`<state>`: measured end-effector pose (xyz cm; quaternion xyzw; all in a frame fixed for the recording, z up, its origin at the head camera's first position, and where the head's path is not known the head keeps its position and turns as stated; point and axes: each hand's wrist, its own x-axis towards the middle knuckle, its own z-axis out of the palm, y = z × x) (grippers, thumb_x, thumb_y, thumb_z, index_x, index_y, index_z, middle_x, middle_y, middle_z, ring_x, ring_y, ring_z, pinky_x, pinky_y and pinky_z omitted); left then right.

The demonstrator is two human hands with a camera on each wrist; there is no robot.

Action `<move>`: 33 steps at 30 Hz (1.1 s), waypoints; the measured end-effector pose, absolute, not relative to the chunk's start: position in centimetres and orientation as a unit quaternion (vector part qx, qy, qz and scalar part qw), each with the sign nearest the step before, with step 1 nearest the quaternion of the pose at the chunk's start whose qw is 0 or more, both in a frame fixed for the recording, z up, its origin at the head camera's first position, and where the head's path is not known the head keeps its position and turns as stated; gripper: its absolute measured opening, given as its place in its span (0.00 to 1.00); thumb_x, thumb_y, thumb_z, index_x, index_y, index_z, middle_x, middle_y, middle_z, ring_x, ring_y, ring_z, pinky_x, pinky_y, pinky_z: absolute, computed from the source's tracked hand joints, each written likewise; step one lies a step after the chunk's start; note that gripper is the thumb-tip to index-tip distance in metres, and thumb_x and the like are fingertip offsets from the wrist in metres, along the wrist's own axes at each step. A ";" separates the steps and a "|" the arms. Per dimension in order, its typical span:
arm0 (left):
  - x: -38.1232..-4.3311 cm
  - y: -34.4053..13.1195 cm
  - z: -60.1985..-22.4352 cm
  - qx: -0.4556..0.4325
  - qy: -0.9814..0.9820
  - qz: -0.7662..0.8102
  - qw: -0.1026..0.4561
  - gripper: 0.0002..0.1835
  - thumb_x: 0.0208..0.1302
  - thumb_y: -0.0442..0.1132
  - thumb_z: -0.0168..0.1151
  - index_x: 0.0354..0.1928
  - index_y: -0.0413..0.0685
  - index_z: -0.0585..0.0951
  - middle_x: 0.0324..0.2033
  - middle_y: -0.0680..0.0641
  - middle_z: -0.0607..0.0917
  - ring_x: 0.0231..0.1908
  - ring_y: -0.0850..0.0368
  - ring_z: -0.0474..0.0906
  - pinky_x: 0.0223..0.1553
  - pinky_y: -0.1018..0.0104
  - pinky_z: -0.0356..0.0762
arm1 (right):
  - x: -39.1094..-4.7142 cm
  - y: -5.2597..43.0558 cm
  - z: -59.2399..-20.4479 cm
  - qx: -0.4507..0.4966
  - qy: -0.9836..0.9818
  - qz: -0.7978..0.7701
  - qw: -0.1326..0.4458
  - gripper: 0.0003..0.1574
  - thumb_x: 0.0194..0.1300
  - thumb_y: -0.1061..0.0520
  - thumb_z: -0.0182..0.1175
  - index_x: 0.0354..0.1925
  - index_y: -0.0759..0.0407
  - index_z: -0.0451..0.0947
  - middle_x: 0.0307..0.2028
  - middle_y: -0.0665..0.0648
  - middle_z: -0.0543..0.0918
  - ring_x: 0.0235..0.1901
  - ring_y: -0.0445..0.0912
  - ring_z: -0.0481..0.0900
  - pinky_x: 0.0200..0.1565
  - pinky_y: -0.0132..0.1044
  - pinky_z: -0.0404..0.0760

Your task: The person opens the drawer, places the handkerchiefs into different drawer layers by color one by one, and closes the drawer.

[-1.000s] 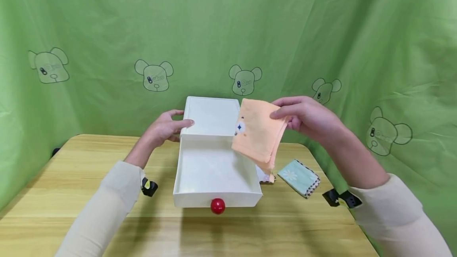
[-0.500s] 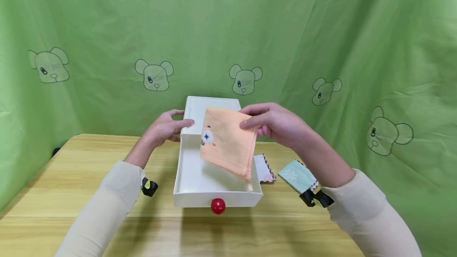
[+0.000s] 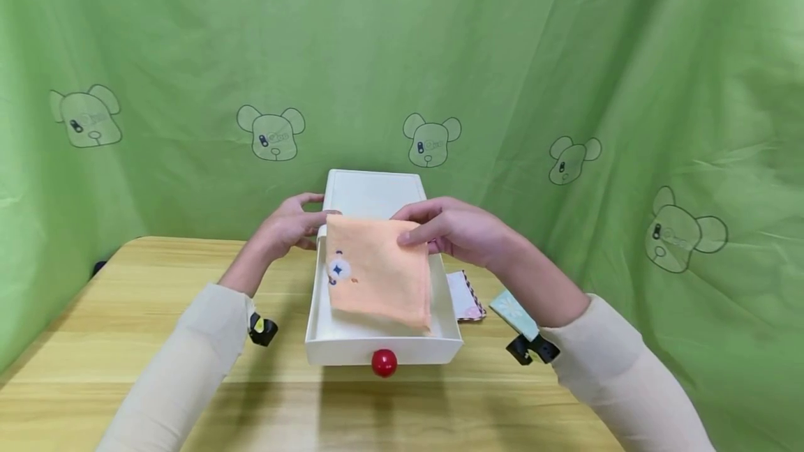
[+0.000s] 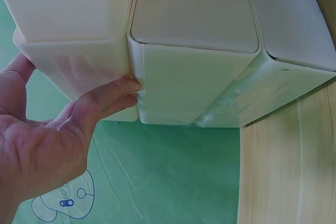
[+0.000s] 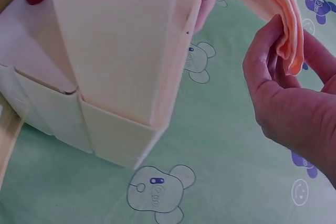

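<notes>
In the head view my right hand (image 3: 461, 232) pinches a folded peach washcloth (image 3: 377, 270) by its right edge, thumb in front. The washcloth, with a small embroidered face, hangs over the pulled-out top drawer (image 3: 383, 351) of a white drawer cabinet (image 3: 373, 190) and hides most of the drawer's inside. In the right wrist view the cloth's layers (image 5: 291, 40) run between thumb and fingers. My left hand (image 3: 285, 225) rests against the cabinet's left side near the top; the left wrist view shows its fairly straight fingers (image 4: 113, 95) touching the side wall.
A red ball knob (image 3: 384, 363) sticks out from the drawer front. Right of the cabinet, a white cloth with a checked edge (image 3: 465, 298) and a mint flowered cloth (image 3: 514, 312) lie on the wooden table (image 3: 157, 340). A green curtain (image 3: 352, 33) hangs behind.
My right hand has carried the peach washcloth leftward and down, from right of the cabinet to over the drawer. My left hand has stayed in place.
</notes>
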<state>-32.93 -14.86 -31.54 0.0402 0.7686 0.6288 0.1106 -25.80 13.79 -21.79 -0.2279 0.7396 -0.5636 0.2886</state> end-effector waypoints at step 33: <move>-32.8 -14.8 -31.6 0.045 0.767 0.630 0.112 0.49 0.66 0.47 0.69 0.80 0.45 0.52 0.59 0.34 0.80 0.48 0.47 0.84 0.49 0.53 0.88 | -25.8 13.5 -26.4 -0.218 0.913 -0.329 0.108 0.15 0.61 0.58 0.72 0.48 0.55 0.87 0.43 0.51 0.90 0.50 0.47 0.85 0.64 0.52 0.78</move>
